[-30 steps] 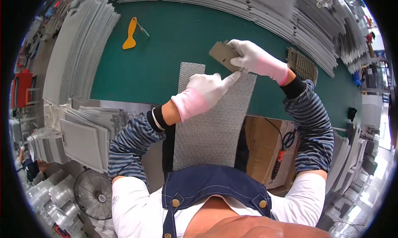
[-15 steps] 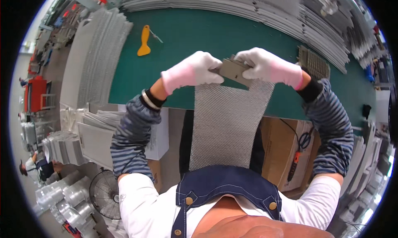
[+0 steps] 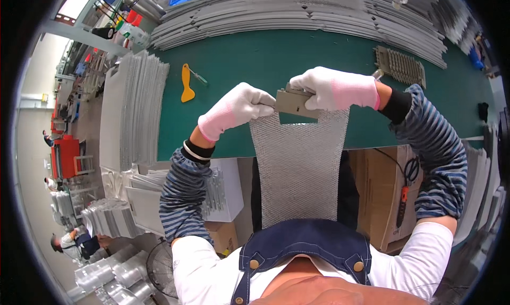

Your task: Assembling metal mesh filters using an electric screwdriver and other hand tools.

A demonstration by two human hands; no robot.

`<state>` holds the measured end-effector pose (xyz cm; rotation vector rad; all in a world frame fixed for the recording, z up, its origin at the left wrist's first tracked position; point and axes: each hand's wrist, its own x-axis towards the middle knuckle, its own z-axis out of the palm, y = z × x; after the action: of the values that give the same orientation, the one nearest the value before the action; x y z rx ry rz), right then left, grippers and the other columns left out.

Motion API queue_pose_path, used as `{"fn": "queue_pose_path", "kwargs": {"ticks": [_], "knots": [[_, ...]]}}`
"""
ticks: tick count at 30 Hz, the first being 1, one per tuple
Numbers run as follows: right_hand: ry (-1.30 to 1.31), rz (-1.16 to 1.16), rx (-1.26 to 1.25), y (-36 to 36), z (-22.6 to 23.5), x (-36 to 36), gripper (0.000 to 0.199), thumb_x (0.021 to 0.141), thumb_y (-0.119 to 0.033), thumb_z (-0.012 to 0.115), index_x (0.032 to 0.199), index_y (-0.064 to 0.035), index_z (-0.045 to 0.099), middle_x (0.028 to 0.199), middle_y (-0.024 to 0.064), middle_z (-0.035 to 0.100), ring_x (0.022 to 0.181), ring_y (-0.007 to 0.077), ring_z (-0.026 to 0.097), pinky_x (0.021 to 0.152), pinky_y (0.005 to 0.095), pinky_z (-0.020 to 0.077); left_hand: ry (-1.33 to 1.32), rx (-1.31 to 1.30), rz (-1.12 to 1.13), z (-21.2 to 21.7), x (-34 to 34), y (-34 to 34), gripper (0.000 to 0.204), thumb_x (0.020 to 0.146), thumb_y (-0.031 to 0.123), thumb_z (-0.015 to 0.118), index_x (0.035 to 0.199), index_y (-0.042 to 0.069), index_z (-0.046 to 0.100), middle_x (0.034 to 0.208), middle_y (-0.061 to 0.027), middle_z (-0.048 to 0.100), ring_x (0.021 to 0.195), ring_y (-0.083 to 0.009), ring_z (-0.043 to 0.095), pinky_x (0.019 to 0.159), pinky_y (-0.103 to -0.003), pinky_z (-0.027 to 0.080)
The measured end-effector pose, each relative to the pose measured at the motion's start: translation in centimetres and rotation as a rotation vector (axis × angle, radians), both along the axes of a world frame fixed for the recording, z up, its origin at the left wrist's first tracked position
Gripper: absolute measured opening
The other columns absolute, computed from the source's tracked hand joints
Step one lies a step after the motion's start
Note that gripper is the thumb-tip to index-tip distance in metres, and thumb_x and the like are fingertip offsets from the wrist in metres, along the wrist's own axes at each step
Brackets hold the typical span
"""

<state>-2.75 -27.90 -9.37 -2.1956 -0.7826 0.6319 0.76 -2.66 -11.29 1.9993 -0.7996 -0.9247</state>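
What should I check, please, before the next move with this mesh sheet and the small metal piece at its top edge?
1. Left hand has a grip on the metal piece: ok, its fingertips pinch the left end.
2. Right hand has a grip on it too: ok, the fingers wrap over the right end.
3. Metal piece sits on the top edge of the mesh sheet: ok, though whether it is fully seated cannot tell.
4. Mesh sheet hangs flat, without folds: ok.
5. Green table bare beneath the hands: ok; the yellow scraper lies apart to the left.
6. Gloves on both hands: ok.
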Motion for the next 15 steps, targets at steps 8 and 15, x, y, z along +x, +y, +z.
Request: {"fn": "queue_pose_path", "kwargs": {"ticks": [8, 15], "knots": [[0.069, 0.128, 0.069, -1.2, -1.0, 2.0, 0.032, 0.079, -0.001, 0.06, 0.111, 0.0038, 0.062, 0.087, 0.0135, 0.067, 0.077, 0.0232, 0.064, 0.073, 0.0329, 0.0527, -0.127, -0.035, 0.058, 0.7, 0.0, -0.8, 0.021, 0.086, 0.007, 0.067, 0.104, -0.003, 0.071, 0.075, -0.0071, 0.068, 0.066, -0.0124, 0.059, 0.066, -0.027, 0.05], [0.127, 0.076, 0.0, -0.7, -1.3, 0.6, 0.031, 0.079, -0.015, 0.067, 0.104, 0.0052, 0.067, 0.084, 0.0121, 0.069, 0.071, 0.0192, 0.064, 0.067, 0.0299, 0.0527, -0.2, -0.049, 0.097, 0.0, -0.9, -1.8, 0.02, 0.085, 0.008, 0.066, 0.101, -0.001, 0.073, 0.079, -0.0128, 0.071, 0.07, -0.0183, 0.065, 0.07, -0.029, 0.053]]}}
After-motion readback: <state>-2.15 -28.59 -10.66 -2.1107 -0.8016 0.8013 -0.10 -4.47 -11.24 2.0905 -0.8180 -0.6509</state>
